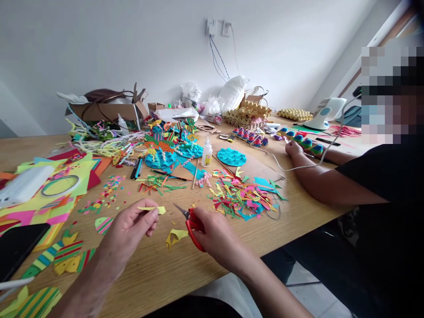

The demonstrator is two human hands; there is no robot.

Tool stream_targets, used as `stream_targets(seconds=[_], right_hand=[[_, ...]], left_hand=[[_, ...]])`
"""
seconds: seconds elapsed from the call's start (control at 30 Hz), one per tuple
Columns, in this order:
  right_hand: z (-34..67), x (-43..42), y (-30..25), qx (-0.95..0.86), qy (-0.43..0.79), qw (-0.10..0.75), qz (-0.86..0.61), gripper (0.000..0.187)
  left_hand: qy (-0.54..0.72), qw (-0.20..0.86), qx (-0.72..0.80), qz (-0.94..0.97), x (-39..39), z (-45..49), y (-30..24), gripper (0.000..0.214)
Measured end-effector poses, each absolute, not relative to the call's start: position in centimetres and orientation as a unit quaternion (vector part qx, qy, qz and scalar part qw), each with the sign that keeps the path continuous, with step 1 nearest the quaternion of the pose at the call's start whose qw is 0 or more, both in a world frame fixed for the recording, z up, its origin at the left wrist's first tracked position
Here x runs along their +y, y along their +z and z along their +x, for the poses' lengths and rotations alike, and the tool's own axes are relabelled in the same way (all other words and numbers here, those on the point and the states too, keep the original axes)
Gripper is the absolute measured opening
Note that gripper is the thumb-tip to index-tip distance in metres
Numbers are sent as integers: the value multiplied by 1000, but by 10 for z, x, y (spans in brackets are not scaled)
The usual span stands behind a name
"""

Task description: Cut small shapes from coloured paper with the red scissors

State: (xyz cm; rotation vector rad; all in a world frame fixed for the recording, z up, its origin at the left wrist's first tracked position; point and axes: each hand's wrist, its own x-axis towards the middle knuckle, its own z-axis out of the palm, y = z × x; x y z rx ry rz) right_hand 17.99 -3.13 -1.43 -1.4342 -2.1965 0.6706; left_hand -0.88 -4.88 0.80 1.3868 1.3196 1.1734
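My left hand pinches a thin strip of yellow paper just above the wooden table. My right hand grips red-handled scissors, their short blades pointing left toward the strip and a little apart from it. A curled yellow paper offcut lies on the table between my hands. Striped paper fish shapes lie to the left of my left arm.
A heap of coloured paper scraps lies right of the scissors. Blue discs, a glue bottle, pipe cleaners, egg cartons and a cardboard box crowd the back. Another person in black sits at right, hand on the table.
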Motion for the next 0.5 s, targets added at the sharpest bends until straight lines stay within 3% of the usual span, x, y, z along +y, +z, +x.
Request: stream_targets(seconds=[0.13,0.5], right_hand=[[166,-33,-28,-832,181,145,-504,17],[190,-26,-35,-785,176,126,-580,7]], left_hand=[[486,443,529,536,-53,-15,8,12],[437,462,550,541,-51,-18,-3,14]])
